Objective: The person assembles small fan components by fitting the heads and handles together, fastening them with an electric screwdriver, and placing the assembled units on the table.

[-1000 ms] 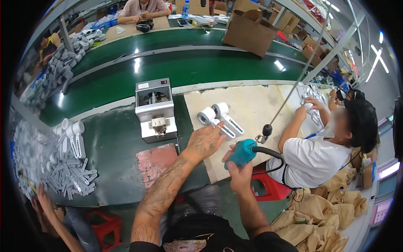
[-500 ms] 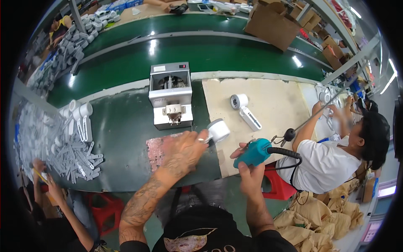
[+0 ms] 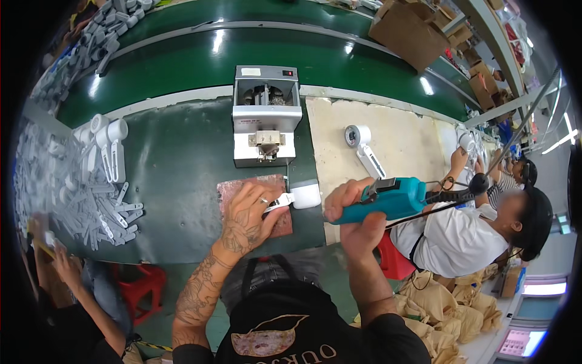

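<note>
My left hand (image 3: 245, 213) is closed on a white plastic housing (image 3: 306, 195) with a broad round head and a slim handle. It holds the handle over the reddish pad (image 3: 282, 225), with the head sticking out past the pad's right side. In my right hand (image 3: 361, 233) is a teal electric screwdriver (image 3: 394, 203), lying roughly level with its cable end to the right. Fingers and thumb wrap its body, and its tip cannot be made out. Just beyond the pad stands a grey screw feeder (image 3: 267, 118) with screws in its tray.
Another white housing (image 3: 367, 155) lies on the beige board (image 3: 327, 145). To the left are heaped grey-white handle strips (image 3: 106, 212) and white housings (image 3: 111, 136). A co-worker in a white shirt (image 3: 448, 224) sits at right. A green conveyor (image 3: 182, 60) runs behind.
My left hand has brought the housing back over the reddish pad, its handle now more plainly visible. The screwdriver in my right hand has swung to a more level position. The whole view has shifted.
</note>
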Action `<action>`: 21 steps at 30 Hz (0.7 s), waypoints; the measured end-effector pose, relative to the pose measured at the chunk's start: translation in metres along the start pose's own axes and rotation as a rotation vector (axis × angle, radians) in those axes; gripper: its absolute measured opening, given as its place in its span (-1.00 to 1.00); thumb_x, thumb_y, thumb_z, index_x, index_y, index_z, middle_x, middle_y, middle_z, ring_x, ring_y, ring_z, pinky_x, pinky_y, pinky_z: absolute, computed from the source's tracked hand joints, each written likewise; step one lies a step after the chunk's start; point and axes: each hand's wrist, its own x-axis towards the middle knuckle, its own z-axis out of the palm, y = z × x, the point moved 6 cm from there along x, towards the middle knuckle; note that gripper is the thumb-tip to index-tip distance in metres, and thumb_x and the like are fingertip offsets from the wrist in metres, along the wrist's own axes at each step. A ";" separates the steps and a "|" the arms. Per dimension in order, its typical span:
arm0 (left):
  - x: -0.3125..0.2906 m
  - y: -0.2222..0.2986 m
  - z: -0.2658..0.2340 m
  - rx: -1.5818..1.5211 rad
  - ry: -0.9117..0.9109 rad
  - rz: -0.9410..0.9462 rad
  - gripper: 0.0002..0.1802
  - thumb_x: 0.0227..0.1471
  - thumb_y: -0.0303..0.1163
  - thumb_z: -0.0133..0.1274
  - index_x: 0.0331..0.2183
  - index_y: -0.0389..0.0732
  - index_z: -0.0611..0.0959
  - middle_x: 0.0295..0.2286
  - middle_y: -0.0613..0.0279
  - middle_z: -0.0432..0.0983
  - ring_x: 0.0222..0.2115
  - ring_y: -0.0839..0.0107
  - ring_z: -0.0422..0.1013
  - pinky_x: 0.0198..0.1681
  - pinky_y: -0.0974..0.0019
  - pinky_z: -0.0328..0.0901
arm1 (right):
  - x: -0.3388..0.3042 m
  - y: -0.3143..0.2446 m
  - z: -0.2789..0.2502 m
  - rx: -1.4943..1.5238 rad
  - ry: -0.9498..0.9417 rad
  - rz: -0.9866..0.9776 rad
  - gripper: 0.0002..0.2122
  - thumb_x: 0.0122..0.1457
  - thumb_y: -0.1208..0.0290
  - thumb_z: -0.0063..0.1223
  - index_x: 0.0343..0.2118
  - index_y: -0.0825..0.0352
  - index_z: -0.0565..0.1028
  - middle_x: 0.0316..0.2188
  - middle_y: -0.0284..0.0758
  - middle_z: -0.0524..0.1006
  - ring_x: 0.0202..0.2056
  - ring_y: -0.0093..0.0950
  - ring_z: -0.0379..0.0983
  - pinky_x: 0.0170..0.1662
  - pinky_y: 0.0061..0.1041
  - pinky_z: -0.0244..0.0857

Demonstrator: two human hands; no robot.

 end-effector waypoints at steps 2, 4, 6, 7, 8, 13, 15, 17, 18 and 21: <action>0.003 0.003 -0.005 -0.024 0.006 0.010 -0.73 -0.04 -0.36 0.29 -0.25 -0.23 0.66 -0.29 0.21 0.57 -0.22 0.17 0.45 -0.14 0.19 0.39 | 0.010 0.003 0.013 0.016 -0.037 -0.017 -0.33 0.09 -0.37 0.08 -0.32 0.32 0.32 -0.56 -0.29 0.40 -0.52 -0.45 0.35 -0.38 -0.41 0.28; 0.005 0.004 -0.006 -0.043 0.014 0.022 -0.73 -0.04 -0.36 0.29 -0.26 -0.24 0.66 -0.30 0.21 0.57 -0.23 0.18 0.44 -0.15 0.19 0.39 | 0.016 0.007 0.023 0.040 -0.008 -0.062 -0.32 0.08 -0.36 0.10 -0.28 0.34 0.34 -0.58 -0.31 0.39 -0.55 -0.45 0.33 -0.41 -0.41 0.27; 0.005 0.001 -0.005 -0.065 0.021 0.030 -0.73 -0.05 -0.33 0.30 -0.28 -0.24 0.67 -0.34 0.23 0.56 -0.24 0.18 0.43 -0.14 0.15 0.37 | 0.024 0.018 0.029 0.068 -0.020 -0.046 -0.25 0.03 -0.37 0.14 -0.18 0.40 0.38 -0.59 -0.32 0.38 -0.56 -0.47 0.33 -0.41 -0.44 0.26; 0.007 0.000 -0.008 -0.065 0.026 0.030 -0.73 -0.05 -0.33 0.30 -0.28 -0.24 0.67 -0.34 0.23 0.56 -0.24 0.18 0.43 -0.14 0.15 0.37 | 0.029 0.021 0.034 0.060 -0.031 -0.039 -0.23 0.01 -0.37 0.15 -0.14 0.43 0.38 -0.59 -0.33 0.38 -0.55 -0.47 0.34 -0.41 -0.44 0.26; 0.009 -0.004 -0.008 -0.053 -0.044 -0.004 -0.71 -0.04 -0.29 0.29 -0.27 -0.23 0.67 -0.30 0.24 0.55 -0.21 0.19 0.43 -0.11 0.13 0.35 | 0.036 0.023 0.039 0.046 -0.039 -0.058 -0.20 0.01 -0.38 0.14 -0.12 0.45 0.38 -0.59 -0.34 0.37 -0.56 -0.49 0.33 -0.42 -0.47 0.25; 0.012 -0.018 -0.004 0.112 -0.134 0.000 -0.61 0.01 -0.15 0.24 -0.18 -0.20 0.68 -0.18 0.26 0.53 -0.12 0.23 0.39 0.00 0.08 0.30 | 0.073 0.030 0.052 0.016 0.005 -0.179 -0.23 0.09 -0.37 0.07 -0.14 0.47 0.38 -0.60 -0.35 0.35 -0.56 -0.51 0.32 -0.45 -0.51 0.23; 0.010 -0.011 -0.009 0.079 -0.085 0.043 -0.55 0.04 -0.11 0.21 -0.10 -0.19 0.66 -0.12 0.28 0.51 -0.10 0.24 0.38 0.04 0.07 0.28 | 0.088 0.035 0.059 0.025 0.000 -0.183 -0.26 0.09 -0.31 0.14 -0.15 0.48 0.39 -0.59 -0.33 0.38 -0.55 -0.49 0.33 -0.44 -0.51 0.26; 0.004 -0.013 -0.008 0.123 -0.128 0.032 -0.53 0.06 -0.08 0.20 -0.06 -0.15 0.66 -0.13 0.29 0.52 -0.10 0.24 0.39 0.08 0.05 0.28 | 0.098 0.042 0.065 0.026 -0.037 -0.219 -0.30 0.09 -0.25 0.20 -0.17 0.47 0.42 -0.56 -0.31 0.42 -0.53 -0.48 0.38 -0.42 -0.50 0.29; 0.002 -0.015 -0.007 0.134 -0.125 0.018 -0.54 0.07 -0.07 0.19 -0.06 -0.12 0.66 -0.13 0.29 0.52 -0.10 0.24 0.39 0.09 0.03 0.27 | 0.102 0.049 0.068 0.030 -0.044 -0.218 -0.30 0.09 -0.25 0.20 -0.17 0.47 0.42 -0.56 -0.31 0.42 -0.53 -0.48 0.38 -0.42 -0.50 0.29; -0.001 -0.020 -0.007 0.129 -0.125 -0.027 -0.55 0.09 -0.05 0.17 -0.04 -0.08 0.65 -0.13 0.29 0.52 -0.10 0.23 0.39 0.11 0.01 0.27 | 0.108 0.059 0.079 0.049 -0.102 -0.232 -0.36 0.11 -0.18 0.24 -0.19 0.46 0.42 -0.55 -0.31 0.45 -0.51 -0.49 0.40 -0.41 -0.50 0.31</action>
